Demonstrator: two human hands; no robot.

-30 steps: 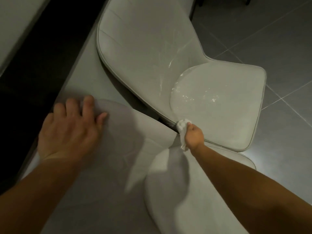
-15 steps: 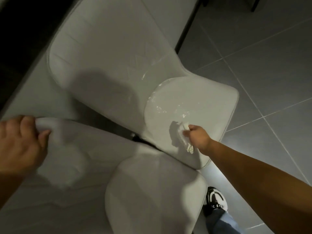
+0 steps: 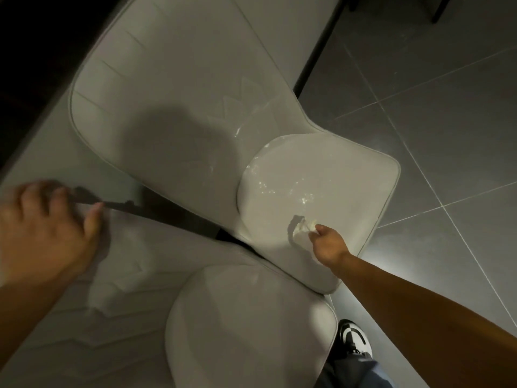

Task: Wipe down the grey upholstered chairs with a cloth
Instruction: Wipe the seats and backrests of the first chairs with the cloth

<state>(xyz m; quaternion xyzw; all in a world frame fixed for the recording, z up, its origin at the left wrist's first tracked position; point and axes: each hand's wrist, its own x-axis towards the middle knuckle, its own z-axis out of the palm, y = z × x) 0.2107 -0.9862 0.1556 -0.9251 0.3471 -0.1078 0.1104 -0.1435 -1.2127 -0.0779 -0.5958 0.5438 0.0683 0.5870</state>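
White cloth, crumpled into a small wad, was pinched in the right hand, whose fingers curled tight around it. The wad pressed on the seat of the far chair, near the seat's close edge. The right arm reached forward from the lower right of the view.

The left hand sat at the left edge of the view, blurred, its fingers hooked over the top edge of the near chair's back and gripping it. The two hands were well apart, one on each chair.

The far seat lay directly ahead of the right hand, and most of it stretched away from the cloth toward the upper right. Shiny wet streaks and droplets glinted across its middle and up onto its tall backrest, which rose to the upper left. The right hand was by far the nearer to this seat; the left was occupied with the other chair. Judging from this, the coming stroke would likely push the cloth forward across the seat, away from the body, toward the wet patch.

The near chair's rounded seat sat just below the right forearm, close against the far chair, with a dark gap between them. Grey floor tiles filled the right side. A black-and-white shoe and a trouser leg showed at the bottom.
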